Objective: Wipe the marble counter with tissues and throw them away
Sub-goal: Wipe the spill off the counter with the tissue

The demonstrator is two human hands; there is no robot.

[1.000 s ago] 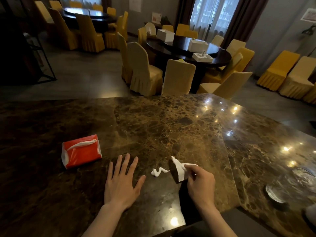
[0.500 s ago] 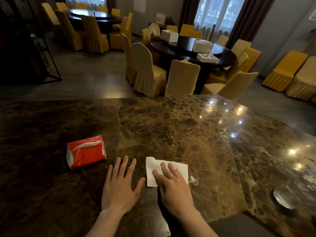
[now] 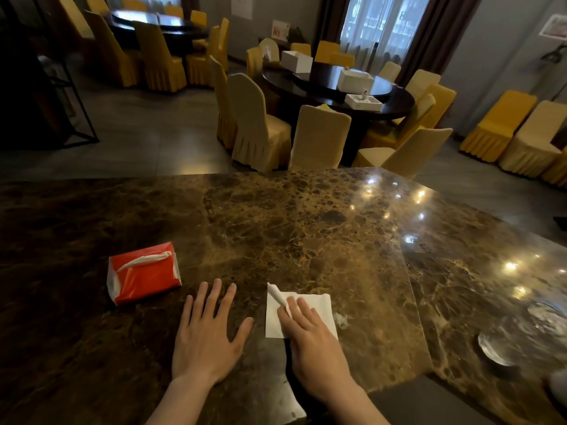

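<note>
A white tissue (image 3: 319,305) lies flat on the brown marble counter (image 3: 306,228) near its front edge. My right hand (image 3: 310,338) presses down on it with fingers spread, covering its lower part. A small twisted scrap of tissue (image 3: 277,297) lies across the tissue's upper left corner by my fingertips. My left hand (image 3: 208,332) rests palm down on the bare marble just left of the tissue, fingers apart, holding nothing. A red tissue pack (image 3: 142,273) with a white tissue sticking out of its top sits to the left of both hands.
A glass ashtray (image 3: 497,351) sits on the counter at the right, near the edge. A faint smear (image 3: 342,319) marks the marble right of the tissue. Beyond the counter stand a round dark table (image 3: 337,87) and several covered chairs (image 3: 257,127).
My right hand, which pinched a lifted tissue a second ago, has laid it flat and slid it slightly right. The twisted scrap now lies on the tissue's corner. My left hand stays put.
</note>
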